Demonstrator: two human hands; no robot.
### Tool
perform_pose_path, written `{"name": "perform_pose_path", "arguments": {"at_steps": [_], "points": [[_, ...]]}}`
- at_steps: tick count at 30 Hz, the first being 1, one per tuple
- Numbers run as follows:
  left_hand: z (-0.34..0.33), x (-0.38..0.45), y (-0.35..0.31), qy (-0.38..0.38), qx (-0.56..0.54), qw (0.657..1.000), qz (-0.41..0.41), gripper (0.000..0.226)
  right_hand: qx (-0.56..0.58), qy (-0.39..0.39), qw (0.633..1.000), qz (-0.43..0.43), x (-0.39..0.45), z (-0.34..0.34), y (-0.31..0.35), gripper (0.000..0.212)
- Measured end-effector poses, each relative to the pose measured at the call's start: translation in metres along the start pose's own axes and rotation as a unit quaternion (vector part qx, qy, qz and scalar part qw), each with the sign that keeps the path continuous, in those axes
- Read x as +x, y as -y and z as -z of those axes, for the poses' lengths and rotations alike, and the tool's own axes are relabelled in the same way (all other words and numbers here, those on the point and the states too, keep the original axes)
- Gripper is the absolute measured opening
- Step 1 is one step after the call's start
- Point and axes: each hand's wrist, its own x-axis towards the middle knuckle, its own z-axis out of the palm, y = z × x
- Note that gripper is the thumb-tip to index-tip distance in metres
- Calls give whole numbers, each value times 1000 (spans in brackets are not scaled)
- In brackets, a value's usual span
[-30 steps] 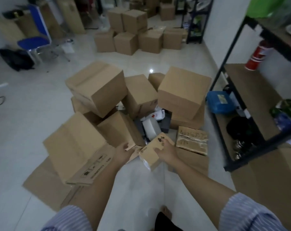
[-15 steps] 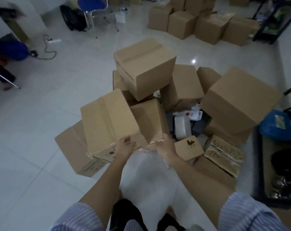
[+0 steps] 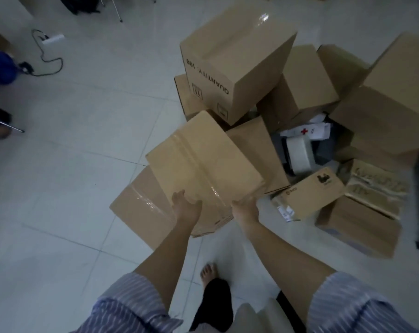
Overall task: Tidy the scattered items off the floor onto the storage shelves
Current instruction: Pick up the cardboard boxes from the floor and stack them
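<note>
Open room: the pale tiled floor [image 3: 71, 145] is lying bare across the whole 9 o'clock side of the box pile, and a narrower strip is running toward 6 o'clock between the person's arms.
Crowded edge: from 12 to 4 o'clock cardboard boxes are standing packed against one another, leaving no gap to step through.
Tall box: a box printed "QUANTITY 100" [image 3: 237, 56] is sitting on top of the pile at 12 o'clock, tilted.
Flat box: a taped box [image 3: 136, 205] is lying on the floor at 8 o'clock, partly under the held box.
Small items: a white pack with a red cross [image 3: 307, 131] and a white roll-like bundle [image 3: 299, 152] are lying in the hollow among the boxes at 2 o'clock; a small printed carton [image 3: 311, 193] is resting just beside the right hand at 3 o'clock.
Room: a power strip with its cable [image 3: 47, 44] is lying at 10 o'clock, well apart from the pile.
Held box: a taped cardboard box [image 3: 203, 159] is sitting at the centre, tilted, its near edge in both hands.
Left hand: the left hand [image 3: 185, 207] is gripping the box's near edge, fingers curled onto the top face.
Right hand: the right hand [image 3: 245, 209] is gripping the box's near right corner, fingertips hidden beneath it.
Foot: a bare foot [image 3: 208, 272] is standing on the tiles at 6 o'clock.
</note>
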Motion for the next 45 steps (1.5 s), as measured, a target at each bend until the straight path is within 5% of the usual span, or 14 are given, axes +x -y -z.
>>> {"name": "perform_pose_path", "arguments": {"at_steps": [9, 17, 23, 35, 40, 45], "points": [[11, 116, 39, 2, 160, 984, -85, 75, 188, -159, 968, -47, 16, -117, -16, 73], [43, 207, 36, 6, 212, 966, -146, 90, 169, -229, 956, 73, 56, -137, -2, 80], [77, 257, 42, 84, 141, 984, -66, 114, 116, -236, 964, 49, 83, -132, -7, 65], [41, 272, 51, 97, 130, 984, -75, 84, 133, -306, 942, 43, 100, -121, -5, 54], [44, 294, 64, 110, -26, 994, 3, 120, 145, -322, 933, 65, 110, -114, -6, 57], [40, 283, 59, 53, -55, 997, -10, 70, 247, -345, 904, 56, 118, -103, 2, 51]]}}
